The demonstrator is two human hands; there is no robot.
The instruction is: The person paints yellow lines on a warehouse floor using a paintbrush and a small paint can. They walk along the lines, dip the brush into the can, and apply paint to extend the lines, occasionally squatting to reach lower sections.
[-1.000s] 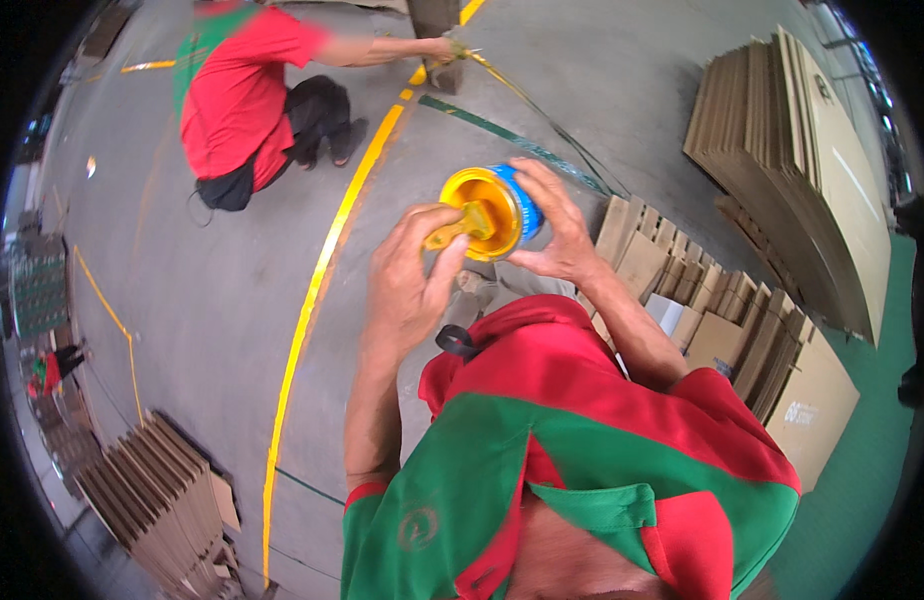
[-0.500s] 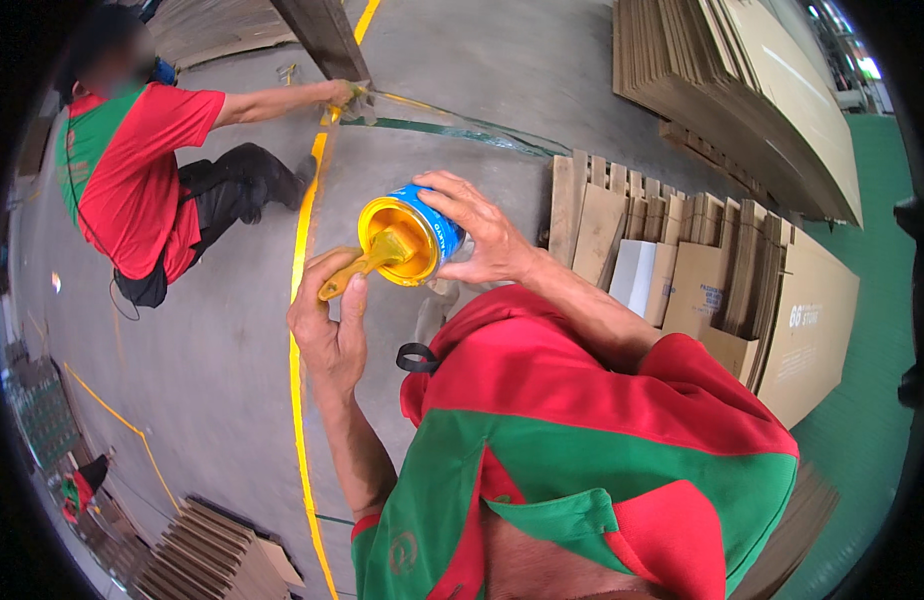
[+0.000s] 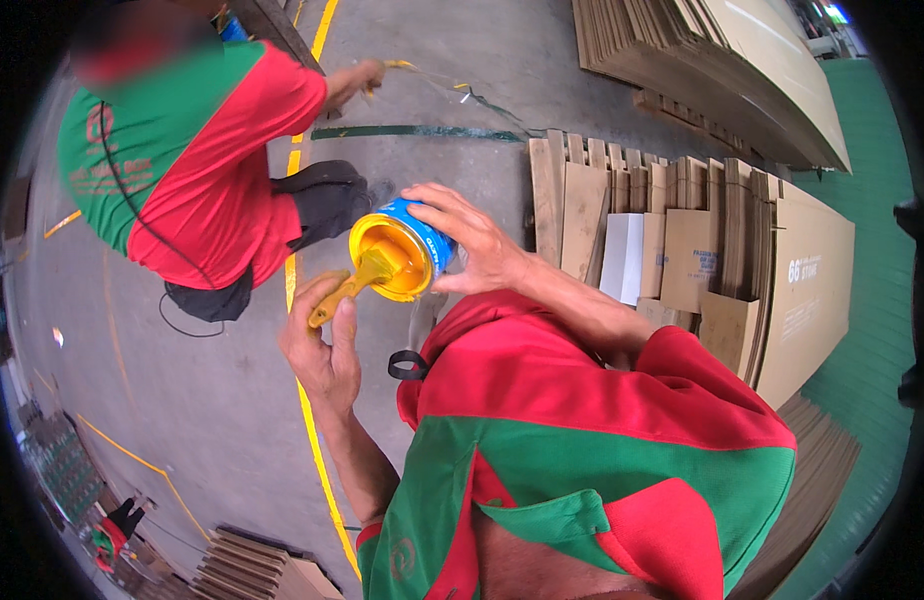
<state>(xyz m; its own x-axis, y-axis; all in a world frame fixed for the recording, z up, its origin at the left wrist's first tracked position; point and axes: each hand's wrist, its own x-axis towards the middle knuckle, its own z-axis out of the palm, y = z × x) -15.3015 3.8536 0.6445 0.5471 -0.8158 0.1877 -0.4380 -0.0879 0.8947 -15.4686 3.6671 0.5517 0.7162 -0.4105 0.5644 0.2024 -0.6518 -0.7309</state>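
Note:
A small blue can with yellow paint inside is tipped so its mouth faces my left side. My right hand is closed around the can's far side and base. In my left hand is a paintbrush, its paint-smeared handle pinched between thumb and fingers. The brush's yellow-coated head reaches into the can's mouth, against the inner wall or the paint; which one I cannot tell. Yellow paint also coats the can's rim.
A co-worker in red and green bends at the left, one arm stretched forward. Yellow lines and a green line mark the grey floor. Cardboard stacks stand at the right beside a wooden pallet. Another person is far lower left.
The co-worker has come closer and turned their back more toward me, the outstretched hand now past the post. My hands, can and brush have shifted slightly left, the brush still in the can.

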